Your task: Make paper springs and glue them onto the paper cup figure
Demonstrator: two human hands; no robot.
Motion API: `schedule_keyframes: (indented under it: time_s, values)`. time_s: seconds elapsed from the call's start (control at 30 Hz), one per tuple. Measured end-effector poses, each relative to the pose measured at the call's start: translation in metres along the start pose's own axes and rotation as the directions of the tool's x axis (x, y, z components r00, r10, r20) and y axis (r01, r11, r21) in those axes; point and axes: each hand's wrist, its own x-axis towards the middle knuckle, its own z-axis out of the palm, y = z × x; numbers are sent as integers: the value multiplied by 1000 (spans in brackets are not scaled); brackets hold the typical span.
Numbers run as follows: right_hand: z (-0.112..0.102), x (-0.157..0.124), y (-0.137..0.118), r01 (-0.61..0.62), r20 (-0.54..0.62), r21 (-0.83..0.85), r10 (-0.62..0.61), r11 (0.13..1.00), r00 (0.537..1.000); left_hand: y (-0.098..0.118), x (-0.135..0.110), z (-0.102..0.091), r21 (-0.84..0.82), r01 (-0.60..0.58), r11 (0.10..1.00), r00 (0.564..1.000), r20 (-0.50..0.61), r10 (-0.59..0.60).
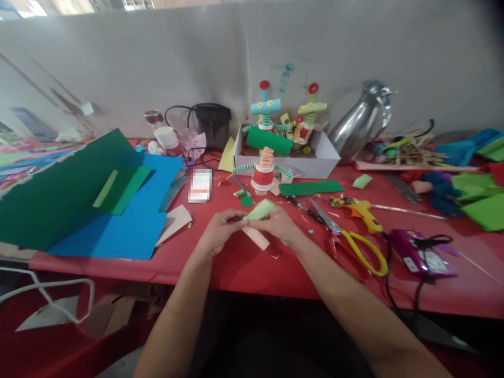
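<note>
Head view: both hands at frame centre, close together above the red table (236, 275). Left hand (223, 227) and right hand (281, 224) are narrowed, fingertips pinching a light green paper (260, 210) between them. Peach strip (258, 239) slants out just below the fingers; cannot tell whether it is gripped or lies on the table.

Just above the hands in the frame: a red-and-white cup (262, 179) with folded peach paper (266, 156) on top and pleated arms at its sides. Right of it, a dark green strip (313, 187) lies flat.

Right of centre: yellow-handled scissors (366, 255), blades towards upper left; yellow glue gun (361, 214) near them; purple device (423, 255) farther right. Upper centre-right: white box (311, 169) with two paper figures and a rolled green sheet (270, 141); metal jug (359, 123) tilted beside it. Left of frame: blue sheet (114, 233) and a dark green board (59, 194).
</note>
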Motion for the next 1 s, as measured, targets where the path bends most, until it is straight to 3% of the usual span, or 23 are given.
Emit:
schedule_keyframes:
  time_s: [0.13,0.23,0.33,0.4,0.47,0.7,0.9,1.0]
  values:
    - [1,4,-2,-12,39,307,0,952,999,3,4,11,-385,-97,918,979,-202,18]
    - [9,4,2,128,51,232,-144,964,988,1,9,30,-523,-216,824,952,-302,58]
    - [21,3,10,236,-81,117,-228,965,970,-6,11,49,-466,-287,837,926,-360,117]
    - [25,4,14,235,-216,93,-211,967,953,-12,11,56,-410,-298,862,922,-358,148]
    - [26,4,15,218,-280,92,-185,972,942,-15,10,57,-383,-288,878,922,-357,147]
    - [22,-3,9,282,-248,-171,-319,944,915,-11,4,48,-266,-267,926,916,-369,158]
    - [23,1,13,201,-240,3,-194,980,951,-12,5,48,-250,-254,934,910,-388,144]
    - [22,3,14,182,-198,42,-171,982,965,-12,5,44,-73,-257,964,900,-382,211]
